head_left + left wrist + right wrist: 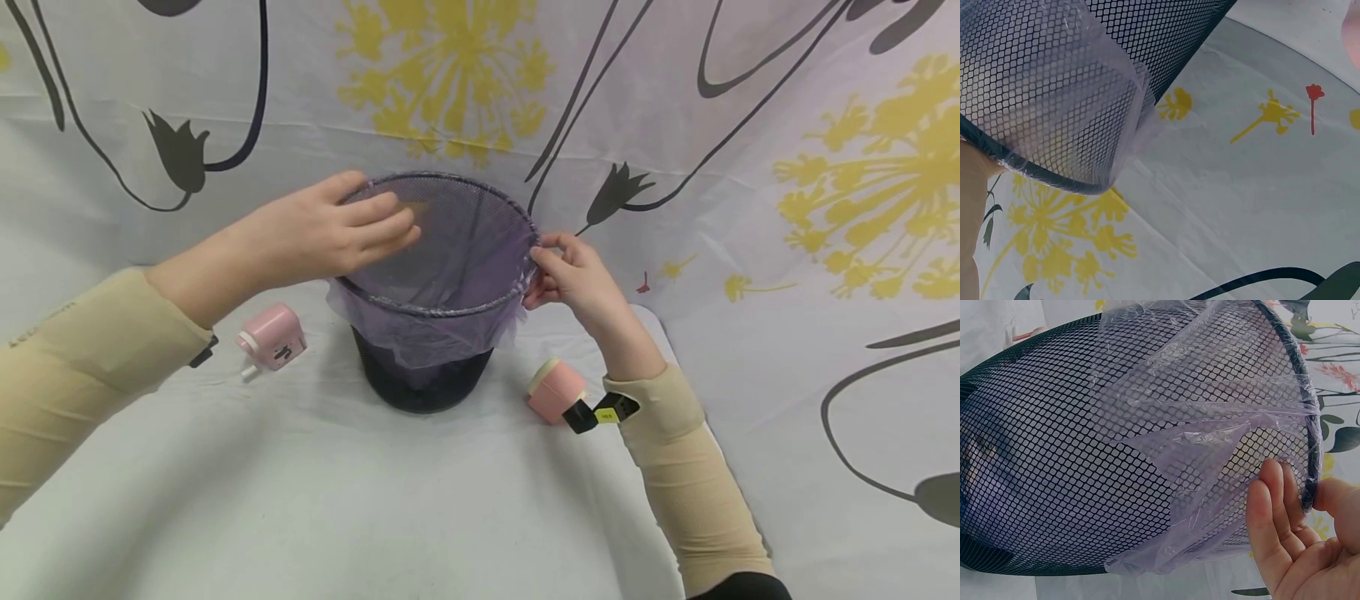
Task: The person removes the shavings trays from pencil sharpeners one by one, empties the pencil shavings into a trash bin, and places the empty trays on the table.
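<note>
A black mesh wastebasket (423,392) stands upright on the white surface, lined with a thin translucent purple bin bag (435,337) folded outward over its rim. At the rim's left side is my left hand (337,225), its fingers fairly straight and reaching over the opening; its thumb is hidden in the head view. Only a strip of that hand (971,219) shows in the left wrist view. On the right side, my right hand (573,275) pinches the bag's edge at the rim, thumb on top and fingers curled outside, as the right wrist view confirms.
Left of the wastebasket lies a pink box-shaped item (273,337) with a white stub. A pink and cream item (557,390) lies to the right, near a black wrist-worn piece (615,408). Flower-printed cloth (675,150) hangs behind.
</note>
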The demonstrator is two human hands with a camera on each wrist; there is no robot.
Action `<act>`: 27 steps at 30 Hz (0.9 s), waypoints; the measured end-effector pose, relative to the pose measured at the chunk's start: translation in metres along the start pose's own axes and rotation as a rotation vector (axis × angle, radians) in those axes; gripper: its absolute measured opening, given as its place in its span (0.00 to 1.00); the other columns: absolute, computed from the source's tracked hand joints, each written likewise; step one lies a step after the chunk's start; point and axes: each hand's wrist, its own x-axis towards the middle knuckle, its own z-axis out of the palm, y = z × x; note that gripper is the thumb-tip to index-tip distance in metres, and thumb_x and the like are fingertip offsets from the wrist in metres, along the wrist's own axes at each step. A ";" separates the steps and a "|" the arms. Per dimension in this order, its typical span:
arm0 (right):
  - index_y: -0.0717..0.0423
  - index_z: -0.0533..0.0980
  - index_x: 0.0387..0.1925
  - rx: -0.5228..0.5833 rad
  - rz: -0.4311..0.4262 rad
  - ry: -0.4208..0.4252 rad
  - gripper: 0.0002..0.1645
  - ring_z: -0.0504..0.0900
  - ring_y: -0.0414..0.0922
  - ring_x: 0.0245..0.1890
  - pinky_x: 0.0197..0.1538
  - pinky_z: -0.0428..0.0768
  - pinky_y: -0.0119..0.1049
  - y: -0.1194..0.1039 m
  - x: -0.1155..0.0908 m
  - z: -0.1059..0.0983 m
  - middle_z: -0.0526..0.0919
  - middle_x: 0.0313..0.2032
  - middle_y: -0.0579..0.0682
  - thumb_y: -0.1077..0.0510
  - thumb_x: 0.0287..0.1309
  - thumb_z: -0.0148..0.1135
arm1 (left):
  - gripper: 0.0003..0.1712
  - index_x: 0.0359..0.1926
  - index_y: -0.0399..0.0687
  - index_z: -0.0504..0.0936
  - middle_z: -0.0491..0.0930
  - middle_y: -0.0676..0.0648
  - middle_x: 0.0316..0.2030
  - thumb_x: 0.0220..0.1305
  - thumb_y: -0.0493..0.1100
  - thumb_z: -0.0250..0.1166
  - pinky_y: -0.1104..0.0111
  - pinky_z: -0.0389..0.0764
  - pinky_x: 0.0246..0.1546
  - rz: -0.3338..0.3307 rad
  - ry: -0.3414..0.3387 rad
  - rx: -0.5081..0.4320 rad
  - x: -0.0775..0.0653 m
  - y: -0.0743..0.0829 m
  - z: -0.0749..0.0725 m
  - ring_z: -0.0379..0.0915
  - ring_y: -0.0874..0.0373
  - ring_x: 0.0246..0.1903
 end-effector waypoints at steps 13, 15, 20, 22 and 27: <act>0.67 0.60 0.56 -0.025 0.015 0.003 0.19 0.79 0.44 0.18 0.30 0.83 0.38 0.001 0.000 -0.001 0.78 0.21 0.54 0.59 0.71 0.48 | 0.23 0.56 0.33 0.75 0.75 0.38 0.50 0.60 0.24 0.49 0.53 0.72 0.43 0.025 0.032 0.007 -0.002 -0.004 0.000 0.68 0.44 0.47; 0.67 0.59 0.57 -0.026 0.017 0.004 0.20 0.80 0.44 0.18 0.30 0.83 0.38 0.001 0.000 -0.002 0.79 0.21 0.54 0.59 0.71 0.48 | 0.23 0.56 0.33 0.75 0.74 0.38 0.50 0.60 0.25 0.50 0.52 0.72 0.43 0.022 0.028 0.003 -0.003 -0.005 0.000 0.67 0.44 0.47; 0.66 0.59 0.57 -0.026 0.020 0.005 0.20 0.80 0.44 0.18 0.30 0.83 0.39 0.002 0.000 -0.002 0.78 0.21 0.54 0.58 0.71 0.48 | 0.23 0.56 0.32 0.75 0.74 0.38 0.50 0.61 0.25 0.47 0.51 0.72 0.43 0.013 0.017 -0.008 -0.005 -0.007 -0.002 0.67 0.43 0.47; 0.66 0.60 0.57 -0.027 0.019 0.004 0.20 0.80 0.44 0.18 0.30 0.83 0.39 0.001 0.000 -0.001 0.78 0.21 0.54 0.58 0.71 0.49 | 0.23 0.56 0.33 0.75 0.74 0.38 0.50 0.61 0.25 0.46 0.51 0.72 0.44 0.010 0.011 -0.004 -0.006 -0.007 -0.003 0.67 0.43 0.47; 0.67 0.59 0.57 -0.030 0.022 0.006 0.20 0.80 0.44 0.17 0.30 0.83 0.38 0.001 0.001 -0.001 0.79 0.20 0.54 0.58 0.71 0.48 | 0.24 0.56 0.33 0.75 0.73 0.38 0.51 0.60 0.24 0.46 0.50 0.72 0.45 0.003 0.004 -0.007 -0.008 -0.009 -0.004 0.67 0.44 0.48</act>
